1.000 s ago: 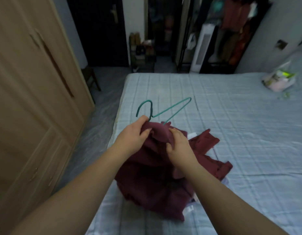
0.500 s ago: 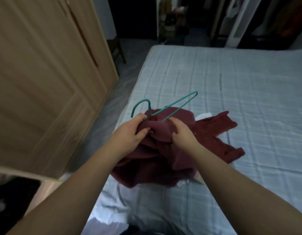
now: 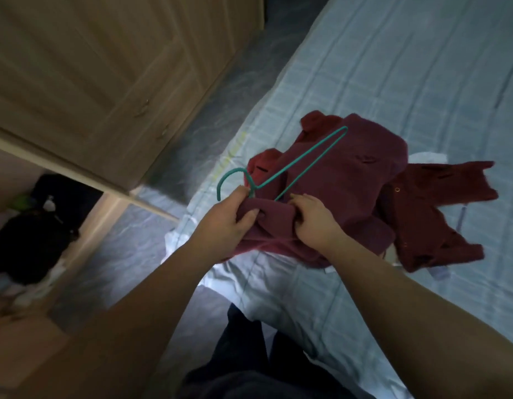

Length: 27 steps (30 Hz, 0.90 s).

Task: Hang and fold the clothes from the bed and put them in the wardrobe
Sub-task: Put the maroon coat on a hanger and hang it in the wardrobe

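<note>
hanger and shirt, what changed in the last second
Mostly the view: the head tipped down and left, so the wardrobe and its open part come into sight. The hanger now lies over the shirt rather than past it. The left hand and right hand still grip the shirt at the hanger's neck; nothing was let go.

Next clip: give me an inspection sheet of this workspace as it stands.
Surface: pale blue checked bed sheet, wrinkled near the edge.
Job's things: dark red fabric garment, bunched on the sheet; teal wire hanger, lower part hidden in the fabric, hook out.
Clutter: white cloth under the garment.
Grippers: left hand grips fabric at the hanger's neck; right hand pinches fabric beside it.
Cables: nothing seen.
Surroundings: light wooden wardrobe; dark clothes in an open section.
</note>
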Available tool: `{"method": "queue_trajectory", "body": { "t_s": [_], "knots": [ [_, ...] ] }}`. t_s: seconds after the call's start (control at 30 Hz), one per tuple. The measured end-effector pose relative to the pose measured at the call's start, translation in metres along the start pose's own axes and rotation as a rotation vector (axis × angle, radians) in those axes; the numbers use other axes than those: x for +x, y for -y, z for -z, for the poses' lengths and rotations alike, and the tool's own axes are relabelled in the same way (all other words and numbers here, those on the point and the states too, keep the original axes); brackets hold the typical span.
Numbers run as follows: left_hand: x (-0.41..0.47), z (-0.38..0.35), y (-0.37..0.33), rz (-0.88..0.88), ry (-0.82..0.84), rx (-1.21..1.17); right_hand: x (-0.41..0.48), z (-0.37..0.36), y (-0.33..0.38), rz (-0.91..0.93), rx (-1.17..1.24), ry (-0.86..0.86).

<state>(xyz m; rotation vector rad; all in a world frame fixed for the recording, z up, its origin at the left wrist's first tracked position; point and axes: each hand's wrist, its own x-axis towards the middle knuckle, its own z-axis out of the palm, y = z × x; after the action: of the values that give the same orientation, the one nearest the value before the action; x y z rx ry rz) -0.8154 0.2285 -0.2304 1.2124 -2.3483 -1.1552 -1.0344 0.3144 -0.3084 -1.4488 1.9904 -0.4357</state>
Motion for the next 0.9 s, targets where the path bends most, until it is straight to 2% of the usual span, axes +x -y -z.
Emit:
{"method": "queue_trajectory", "body": {
  "t_s": [0.1,0.27,0.43,0.6,0.73,0.9],
  "knots": [
    [0.005,0.002,0.022,0.045,-0.009,-0.024,-0.002,0.003,0.0,-0.11,0.036,-0.057],
    [0.019,0.01,0.037,0.072,-0.004,-0.038,-0.003,0.017,0.003,-0.126,-0.056,-0.11],
    [0.042,0.028,0.022,0.014,0.006,-0.015,-0.007,0.05,0.007,-0.163,0.139,-0.308],
    [0.082,0.059,-0.033,-0.152,0.006,0.017,-0.022,0.126,0.021,-0.165,0.17,-0.604],
    [0.115,0.082,-0.099,-0.312,-0.03,0.024,-0.047,0.194,0.032,-0.079,0.173,-0.859],
    [0.147,0.111,-0.192,-0.539,-0.083,0.123,-0.08,0.28,0.045,-0.081,0.138,-1.064]
  ]
}}
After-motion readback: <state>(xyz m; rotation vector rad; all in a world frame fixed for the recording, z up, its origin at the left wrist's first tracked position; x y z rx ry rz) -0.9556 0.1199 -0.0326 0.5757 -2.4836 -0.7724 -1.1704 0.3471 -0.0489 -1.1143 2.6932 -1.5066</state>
